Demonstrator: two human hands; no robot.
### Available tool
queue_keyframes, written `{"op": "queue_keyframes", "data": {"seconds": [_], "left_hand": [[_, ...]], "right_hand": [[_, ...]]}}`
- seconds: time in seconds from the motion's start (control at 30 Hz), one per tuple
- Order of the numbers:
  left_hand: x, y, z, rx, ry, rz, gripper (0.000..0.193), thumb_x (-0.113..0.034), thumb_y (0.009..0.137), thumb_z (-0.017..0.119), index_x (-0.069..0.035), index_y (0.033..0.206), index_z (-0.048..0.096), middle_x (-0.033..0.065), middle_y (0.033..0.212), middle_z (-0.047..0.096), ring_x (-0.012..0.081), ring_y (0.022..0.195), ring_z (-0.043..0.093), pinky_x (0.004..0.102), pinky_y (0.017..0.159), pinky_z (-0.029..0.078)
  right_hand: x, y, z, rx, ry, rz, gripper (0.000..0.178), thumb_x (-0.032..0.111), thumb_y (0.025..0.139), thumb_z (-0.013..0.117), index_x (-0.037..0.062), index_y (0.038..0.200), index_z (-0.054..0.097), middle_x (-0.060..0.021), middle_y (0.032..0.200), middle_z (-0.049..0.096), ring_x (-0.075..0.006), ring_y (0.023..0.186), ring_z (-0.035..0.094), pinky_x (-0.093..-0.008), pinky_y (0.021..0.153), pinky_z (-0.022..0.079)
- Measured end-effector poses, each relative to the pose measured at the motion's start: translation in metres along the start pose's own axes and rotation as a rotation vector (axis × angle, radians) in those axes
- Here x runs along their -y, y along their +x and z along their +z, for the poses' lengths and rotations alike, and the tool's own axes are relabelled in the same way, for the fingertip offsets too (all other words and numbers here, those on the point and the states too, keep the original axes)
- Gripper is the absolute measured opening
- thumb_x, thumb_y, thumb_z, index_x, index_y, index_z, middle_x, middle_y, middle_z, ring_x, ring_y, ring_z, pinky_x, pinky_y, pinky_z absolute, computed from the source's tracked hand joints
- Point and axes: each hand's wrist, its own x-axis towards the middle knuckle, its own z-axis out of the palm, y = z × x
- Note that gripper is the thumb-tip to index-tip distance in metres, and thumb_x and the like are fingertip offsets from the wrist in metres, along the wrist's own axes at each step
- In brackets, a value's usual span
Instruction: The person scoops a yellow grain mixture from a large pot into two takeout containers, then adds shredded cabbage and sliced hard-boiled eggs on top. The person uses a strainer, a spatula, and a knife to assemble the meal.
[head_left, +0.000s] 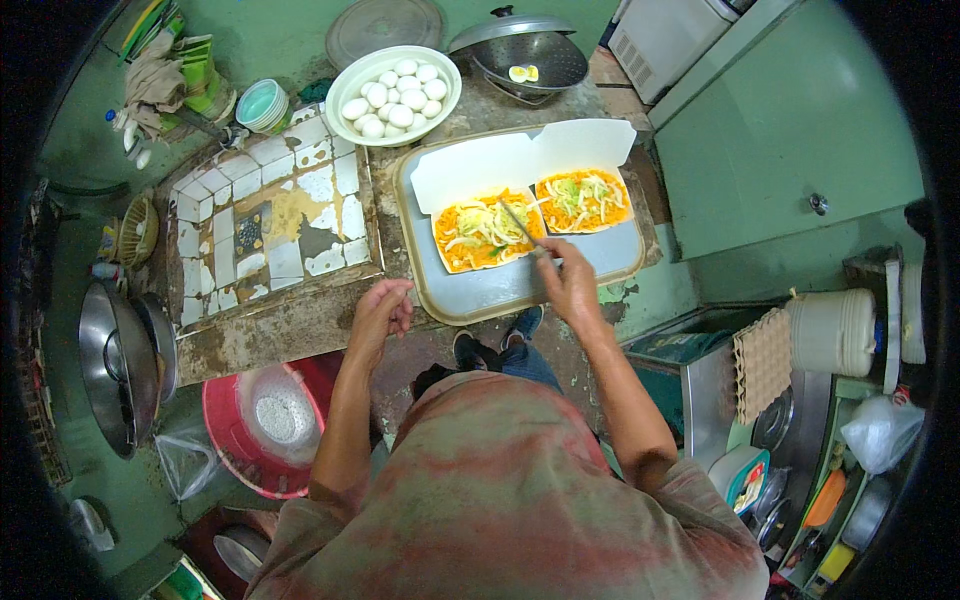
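Observation:
My right hand [568, 285] grips a slim, knife-like metal utensil [522, 222]. Its far end reaches into the food in the left paper box [470, 266]. That box holds orange noodles topped with pale shredded vegetables [475, 225]. A second open box [580, 228], filled the same way, sits to its right. Both white lids [480, 168] stand folded back on the far side. Under the boxes lies a grey-blue tray [490, 295] with a tan rim. Just off the tray's near left corner, my left hand [383, 312] hovers with loosely curled fingers and nothing visible in it.
Behind the tray stand a bowl [345, 130] of peeled eggs and a dark perforated pan [550, 75] holding a halved egg. A worn tiled sink [285, 262] is at the left. Below it sits a red basin [228, 440]. A green cabinet door [790, 140] stands at the right.

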Motion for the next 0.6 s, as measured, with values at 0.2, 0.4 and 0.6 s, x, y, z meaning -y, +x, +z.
{"op": "queue_keyframes", "data": {"seconds": [0.2,0.4,0.6], "left_hand": [[0.006,-0.006,-0.009,-0.022,-0.024,0.019,0.027,-0.030,0.098,0.054,-0.008,0.112,0.061,-0.0007,0.077,0.057,0.0085,0.056,0.053,0.0214,0.046,0.038],[0.013,-0.010,-0.015,-0.043,-0.042,0.023,0.029,-0.035,0.098,0.055,-0.010,0.111,0.060,-0.0016,0.076,0.057,0.0092,0.054,0.052,0.0220,0.044,0.036],[0.010,-0.008,-0.011,-0.011,-0.018,0.028,0.029,-0.036,0.098,0.054,-0.010,0.111,0.060,-0.0020,0.076,0.057,0.0087,0.056,0.052,0.0226,0.045,0.037]], "right_hand": [[0.003,-0.012,0.000,0.025,-0.125,-0.084,0.030,0.003,0.086,0.060,0.0014,0.116,0.061,-0.0199,0.100,0.061,-0.0362,0.093,0.061,-0.0427,0.083,0.049],[-0.013,-0.003,-0.019,-0.017,-0.142,0.087,0.028,0.006,0.087,0.056,-0.0001,0.114,0.059,-0.0251,0.102,0.062,-0.0420,0.097,0.060,-0.0472,0.086,0.047],[-0.016,0.007,0.010,0.027,-0.168,0.100,0.030,0.007,0.088,0.056,-0.0013,0.118,0.059,-0.0228,0.104,0.064,-0.0373,0.096,0.063,-0.0442,0.088,0.048]]}}
